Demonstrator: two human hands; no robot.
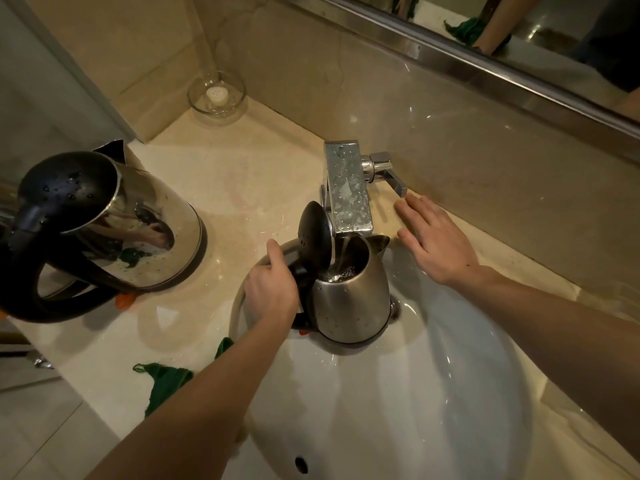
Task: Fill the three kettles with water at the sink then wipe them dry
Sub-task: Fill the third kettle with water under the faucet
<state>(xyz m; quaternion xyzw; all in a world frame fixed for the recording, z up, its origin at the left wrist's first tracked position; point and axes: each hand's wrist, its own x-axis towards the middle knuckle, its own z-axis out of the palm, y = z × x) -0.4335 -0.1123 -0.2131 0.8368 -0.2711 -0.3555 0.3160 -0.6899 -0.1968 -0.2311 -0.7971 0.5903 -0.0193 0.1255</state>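
Observation:
A small steel kettle (349, 299) stands in the white sink (433, 393) under the chrome tap (348, 192), its black lid tipped open. Water runs from the spout into it. My left hand (272, 292) grips the kettle's black handle. My right hand (434, 239) hovers flat and open over the counter, just below the tap's lever (388, 171), not touching it. A larger shiny kettle (114, 223) with a black lid and handle stands on the counter to the left. A green cloth (164, 382) lies on the counter's front edge, partly under my left forearm.
A clear glass bowl (216, 97) holding a white object sits in the back corner of the beige counter (242, 174). A mirror (554, 36) runs above the backsplash. Something orange (124, 300) peeks out beneath the larger kettle.

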